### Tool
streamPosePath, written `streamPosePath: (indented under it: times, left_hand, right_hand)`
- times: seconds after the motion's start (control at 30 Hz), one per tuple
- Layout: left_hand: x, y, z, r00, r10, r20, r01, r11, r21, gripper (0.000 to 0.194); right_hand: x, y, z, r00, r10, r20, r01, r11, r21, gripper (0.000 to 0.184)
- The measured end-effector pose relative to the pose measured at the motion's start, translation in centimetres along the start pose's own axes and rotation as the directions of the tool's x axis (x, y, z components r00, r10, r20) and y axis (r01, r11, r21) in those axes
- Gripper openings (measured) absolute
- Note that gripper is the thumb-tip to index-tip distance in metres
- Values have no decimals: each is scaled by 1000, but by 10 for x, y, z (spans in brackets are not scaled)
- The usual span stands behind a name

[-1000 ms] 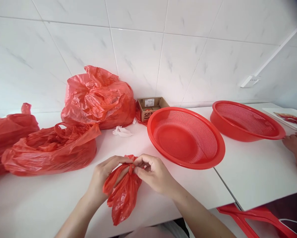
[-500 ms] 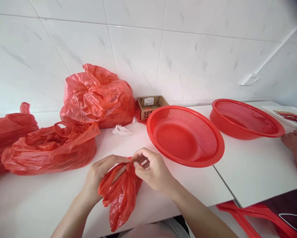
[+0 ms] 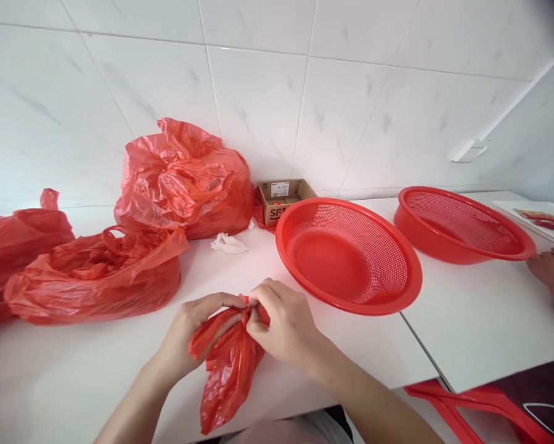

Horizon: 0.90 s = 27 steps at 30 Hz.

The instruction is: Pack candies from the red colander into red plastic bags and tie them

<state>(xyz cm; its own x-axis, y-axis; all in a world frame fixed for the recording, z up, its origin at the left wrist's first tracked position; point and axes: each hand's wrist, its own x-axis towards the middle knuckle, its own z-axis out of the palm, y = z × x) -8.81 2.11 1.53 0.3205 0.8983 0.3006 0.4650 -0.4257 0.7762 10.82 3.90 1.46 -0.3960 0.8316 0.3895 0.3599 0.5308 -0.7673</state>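
Fingers (image 3: 253, 308) pinch bag (image 3: 228, 370) overhanging table edge (image 3: 373, 382).

I see a wall (image 3: 267, 80) of big white shiny tiles with faint grey marks. A thin white strip (image 3: 517, 92) runs up it from a small white box (image 3: 469, 150). Two white tables (image 3: 480, 320) stand side by side, touching. Soft bright light fills the room.

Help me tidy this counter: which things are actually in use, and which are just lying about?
In use: small red bag, pinched by left hand and right hand.

Lying about: colander, second colander, full red bags, cardboard box, crumpled tissue.
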Motion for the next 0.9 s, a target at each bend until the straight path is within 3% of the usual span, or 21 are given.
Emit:
streamPosePath:
  times: [0.07,0.1,0.17,0.23,0.33,0.43,0.57,0.77,0.83,0.9]
  left_hand:
    - [1,2,1,999,-40,-10,39,999,-33,11]
    - [1,3,1,998,-53,-18,52,997,-49,11]
    - [1,3,2,998,-50,-36,47,997,-66,11]
    - [0,4,3,998,-24,-61,21,998,-56,10]
    - [-1,1,2,996,-8,-89,4,999,-48,9]
    - [-2,-5,-4,994,70,-86,-72,997,-15,14]
    - [-8,-13,-20,961,222,-164,-199,969,144,21]
    - [-11,-11,-32,948,60,-313,-30,994,102,8]
    - [-9,-7,-34,963,41,-266,-23,997,68,8]
    - [-7,-2,-33,986,76,-151,-67,996,62,11]
  right_hand:
    - [0,3,3,975,-182,-124,154,965,-211,12]
    - [0,3,3,965,-224,-135,188,954,-236,13]
    - [0,3,1,982,-169,-87,158,980,-119,15]
    - [0,1,-3,999,-30,20,29,997,74,14]
    - [0,-2,-6,986,91,140,-120,969,214,8]
    - [-1,-5,-2,993,51,104,-71,978,198,11]
    - [-7,-4,7,996,-48,73,40,993,113,16]
    - [-12,-1,4,997,-61,41,59,998,32,10]
    - [-8,-1,3,997,-75,24,72,993,97,17]
    - [-1,1,9,993,-109,45,100,981,169,41]
